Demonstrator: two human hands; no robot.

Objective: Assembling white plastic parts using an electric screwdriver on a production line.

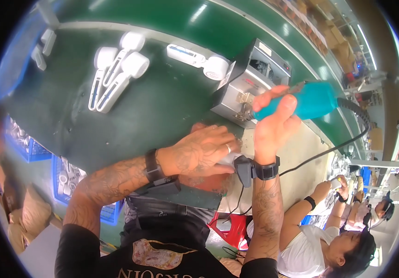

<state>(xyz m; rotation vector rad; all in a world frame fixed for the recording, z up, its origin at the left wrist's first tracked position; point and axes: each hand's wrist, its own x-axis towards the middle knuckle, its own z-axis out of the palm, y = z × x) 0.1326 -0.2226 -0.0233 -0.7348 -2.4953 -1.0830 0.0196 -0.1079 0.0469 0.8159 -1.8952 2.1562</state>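
Observation:
My right hand [278, 120] is wrapped round a teal electric screwdriver [315, 99]. The tool lies nearly level, its tip against the front of a grey metal screw feeder box [234, 90]. Close to the table's near edge, my left hand [204, 148] is closed over a white part [229, 160], mostly hidden under the fingers. Beyond the hands, a cluster of white shower-head-shaped pieces [120, 76] with round heads and long handles lies on the green table [171, 104]. One more such piece [194, 60] lies beside the feeder.
Blue crates [60, 180] of white parts stand below the table at the left. A black cable [347, 143] runs from the screwdriver along the right side. A seated co-worker in a white top [306, 250] handles something small at the right.

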